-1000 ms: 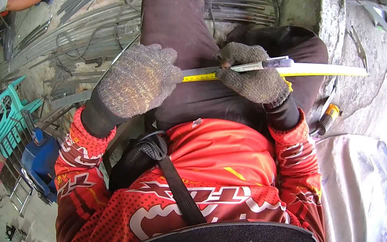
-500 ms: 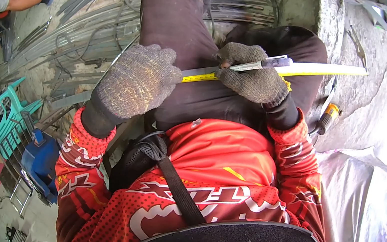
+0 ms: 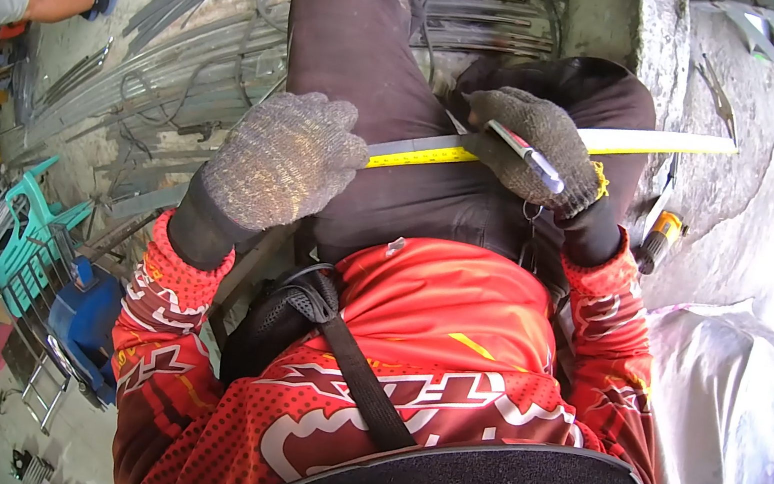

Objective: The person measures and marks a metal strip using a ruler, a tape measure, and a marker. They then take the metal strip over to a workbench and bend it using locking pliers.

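My left hand (image 3: 286, 163), in a grey knitted glove, is closed over the left end of a yellow tape measure blade (image 3: 431, 155) and a grey metal strip (image 3: 402, 147) lying along it. Both cross above my lap. My right hand (image 3: 534, 154), gloved too, has its fingers curled around a marker pen (image 3: 528, 156) that slants across the back of the hand. It rests over the strip and tape, hiding their middle. Right of it, a bright stretch with a yellow edge reaches past my knee. My right fingertips are partly hidden.
Metal bars (image 3: 203, 61) and cables lie on the floor ahead. A yellow-black power tool (image 3: 659, 240) lies at right, near a pale sheet (image 3: 712, 395). A turquoise plastic chair (image 3: 32, 231) and a blue container (image 3: 89, 316) stand left. Another person's leg (image 3: 60, 5) shows upper left.
My right hand has turned and shifted slightly right. The pen has swung from lying nearly along the tape to slanting down across the glove. My left hand stays closed on the strip and tape.
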